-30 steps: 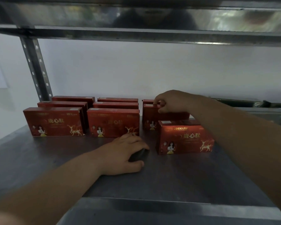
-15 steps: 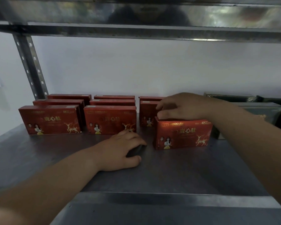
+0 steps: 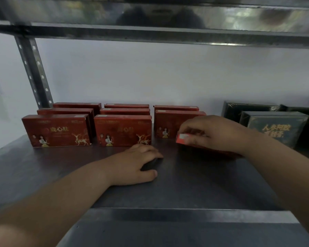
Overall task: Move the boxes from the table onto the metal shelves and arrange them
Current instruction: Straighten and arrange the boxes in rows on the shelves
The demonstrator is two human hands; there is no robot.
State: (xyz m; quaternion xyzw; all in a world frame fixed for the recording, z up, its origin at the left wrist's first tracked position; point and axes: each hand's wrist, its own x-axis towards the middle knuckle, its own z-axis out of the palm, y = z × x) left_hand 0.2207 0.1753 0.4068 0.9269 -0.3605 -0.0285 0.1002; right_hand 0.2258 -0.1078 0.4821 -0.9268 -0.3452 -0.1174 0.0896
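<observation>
Fingers of right hand clamped on red box, tilted low before shorter third row on shelf, presumably to front it; left hand rested there as brace, fingers curled, contents unclear.

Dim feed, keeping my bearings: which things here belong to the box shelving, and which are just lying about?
Job: red box in the grip of the right hand; standing red boxes in rows; metal shelf.
Lying about: dark wrapped boxes at right; small dark object under the left hand.
</observation>
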